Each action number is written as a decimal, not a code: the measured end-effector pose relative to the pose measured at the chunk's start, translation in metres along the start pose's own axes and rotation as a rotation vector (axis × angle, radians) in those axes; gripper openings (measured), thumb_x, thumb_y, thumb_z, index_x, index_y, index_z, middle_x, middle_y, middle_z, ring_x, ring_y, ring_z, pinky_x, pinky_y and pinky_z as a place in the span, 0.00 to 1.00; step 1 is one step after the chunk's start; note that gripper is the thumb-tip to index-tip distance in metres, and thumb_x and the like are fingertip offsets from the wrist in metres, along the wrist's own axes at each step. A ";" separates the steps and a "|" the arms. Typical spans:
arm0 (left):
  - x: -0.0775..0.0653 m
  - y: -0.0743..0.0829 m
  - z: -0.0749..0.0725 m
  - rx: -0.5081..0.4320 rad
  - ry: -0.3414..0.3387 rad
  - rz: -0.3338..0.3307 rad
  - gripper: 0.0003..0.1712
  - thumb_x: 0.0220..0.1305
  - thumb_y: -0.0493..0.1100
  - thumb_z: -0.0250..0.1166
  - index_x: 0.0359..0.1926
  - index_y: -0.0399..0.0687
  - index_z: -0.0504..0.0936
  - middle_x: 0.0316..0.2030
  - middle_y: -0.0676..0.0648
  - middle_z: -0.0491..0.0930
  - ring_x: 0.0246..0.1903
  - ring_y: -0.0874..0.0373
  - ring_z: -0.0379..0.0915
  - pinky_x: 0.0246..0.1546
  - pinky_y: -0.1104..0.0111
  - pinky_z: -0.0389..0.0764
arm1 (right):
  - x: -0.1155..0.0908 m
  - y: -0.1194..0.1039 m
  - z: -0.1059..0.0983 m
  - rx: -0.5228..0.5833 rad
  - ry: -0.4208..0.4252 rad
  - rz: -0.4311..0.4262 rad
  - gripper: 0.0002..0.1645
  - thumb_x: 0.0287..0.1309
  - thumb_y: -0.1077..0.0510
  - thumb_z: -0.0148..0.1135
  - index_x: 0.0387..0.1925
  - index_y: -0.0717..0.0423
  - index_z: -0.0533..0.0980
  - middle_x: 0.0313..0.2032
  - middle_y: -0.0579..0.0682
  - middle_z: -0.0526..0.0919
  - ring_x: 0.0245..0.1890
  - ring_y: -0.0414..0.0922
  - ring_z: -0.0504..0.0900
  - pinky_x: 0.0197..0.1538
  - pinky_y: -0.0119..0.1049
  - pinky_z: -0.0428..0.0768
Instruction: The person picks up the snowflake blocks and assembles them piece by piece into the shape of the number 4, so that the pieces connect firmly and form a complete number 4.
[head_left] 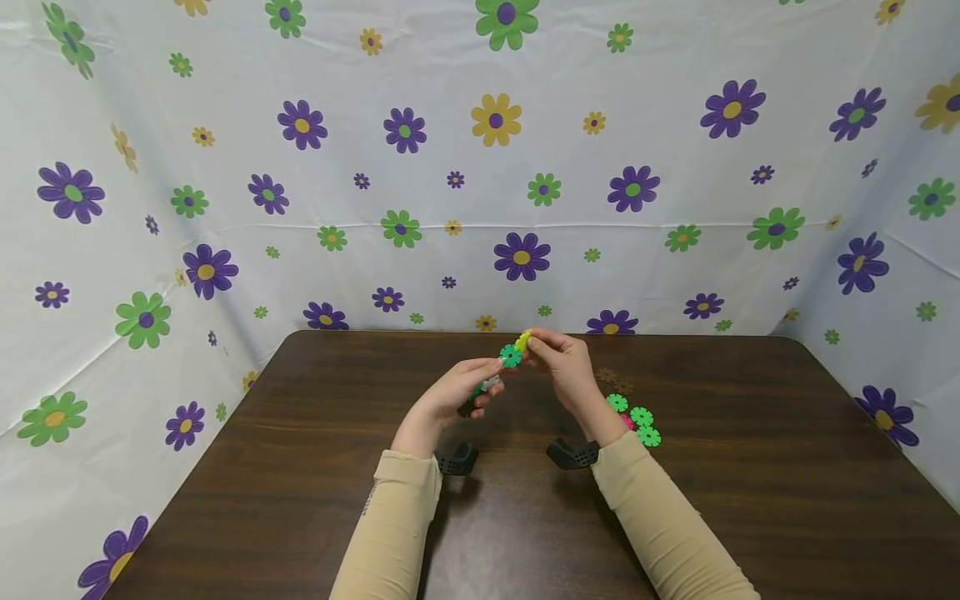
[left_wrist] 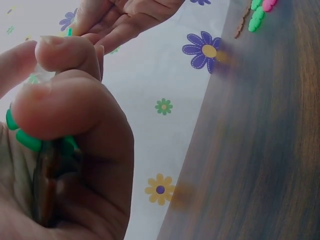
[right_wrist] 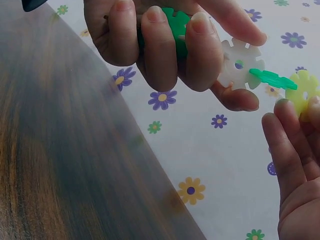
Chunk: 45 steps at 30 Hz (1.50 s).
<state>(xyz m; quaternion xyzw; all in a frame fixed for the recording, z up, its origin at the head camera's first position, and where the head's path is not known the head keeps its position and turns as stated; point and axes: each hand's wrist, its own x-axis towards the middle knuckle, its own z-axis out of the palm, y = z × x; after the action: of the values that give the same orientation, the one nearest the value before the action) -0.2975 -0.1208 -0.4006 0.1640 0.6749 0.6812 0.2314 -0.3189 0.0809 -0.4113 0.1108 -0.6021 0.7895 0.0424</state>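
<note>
Evidently light and thin, the linked notched discs sit up between the two hands, above the far part of the table. A white disc meets a green disc, seen edge-on from the right wrist, and that one meets a yellow disc. The left hand has its index finger and thumb on the white disc, its other fingers curled over another green piece; something dark is in that palm too, perhaps a brown disc, though the close view is too blurred to be sure. The right hand pinches the yellow disc with its fingertips.

They look like smooth, fairly stiff plastic, unlikely to break but probably a little slippery. I would pinch each by its flat faces near the outer rim, leaving the joining slots free; twisting could pop a joint loose.
</note>
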 end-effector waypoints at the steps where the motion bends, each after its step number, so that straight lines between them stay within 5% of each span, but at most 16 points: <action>1: 0.000 0.000 0.000 0.000 0.002 -0.001 0.23 0.75 0.53 0.50 0.54 0.38 0.74 0.23 0.52 0.68 0.15 0.63 0.55 0.15 0.72 0.66 | 0.000 0.000 0.000 -0.007 0.004 -0.003 0.17 0.65 0.65 0.59 0.50 0.76 0.76 0.33 0.46 0.85 0.29 0.38 0.84 0.39 0.33 0.82; 13: 0.000 0.001 0.002 -0.039 0.004 -0.011 0.22 0.75 0.55 0.50 0.52 0.40 0.76 0.23 0.52 0.68 0.15 0.63 0.55 0.14 0.72 0.64 | -0.002 -0.003 0.002 -0.092 0.036 -0.046 0.17 0.65 0.65 0.59 0.50 0.75 0.77 0.35 0.46 0.85 0.30 0.39 0.84 0.43 0.41 0.82; 25: -0.002 0.004 0.002 -0.056 -0.022 -0.025 0.26 0.74 0.55 0.51 0.57 0.37 0.74 0.23 0.52 0.69 0.15 0.63 0.56 0.15 0.72 0.65 | 0.002 -0.005 -0.002 -0.104 -0.041 -0.016 0.18 0.66 0.64 0.59 0.52 0.75 0.75 0.36 0.46 0.85 0.32 0.39 0.84 0.49 0.52 0.77; 33: 0.001 0.003 0.005 -0.026 -0.099 -0.027 0.23 0.74 0.55 0.50 0.54 0.41 0.73 0.25 0.50 0.73 0.19 0.62 0.66 0.20 0.70 0.72 | 0.003 -0.007 -0.012 -0.104 -0.113 -0.010 0.20 0.66 0.61 0.59 0.51 0.76 0.75 0.35 0.48 0.84 0.33 0.47 0.83 0.49 0.64 0.73; 40: 0.002 0.000 0.006 -0.013 -0.149 -0.031 0.24 0.75 0.57 0.46 0.57 0.43 0.69 0.27 0.49 0.73 0.19 0.61 0.65 0.21 0.70 0.73 | 0.003 -0.012 -0.017 -0.103 -0.159 0.004 0.13 0.65 0.61 0.60 0.47 0.66 0.80 0.34 0.49 0.83 0.32 0.44 0.82 0.43 0.51 0.81; 45: 0.002 -0.002 0.005 -0.038 -0.145 -0.019 0.22 0.76 0.56 0.44 0.54 0.43 0.68 0.26 0.48 0.73 0.19 0.62 0.66 0.21 0.70 0.74 | 0.005 -0.014 -0.018 -0.138 -0.169 0.039 0.20 0.67 0.60 0.58 0.54 0.71 0.75 0.37 0.49 0.82 0.34 0.44 0.82 0.48 0.59 0.77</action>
<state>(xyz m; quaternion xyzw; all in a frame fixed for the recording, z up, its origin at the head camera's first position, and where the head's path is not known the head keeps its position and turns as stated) -0.2964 -0.1150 -0.4022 0.2020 0.6448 0.6780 0.2894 -0.3232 0.1020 -0.4013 0.1619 -0.6586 0.7346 -0.0163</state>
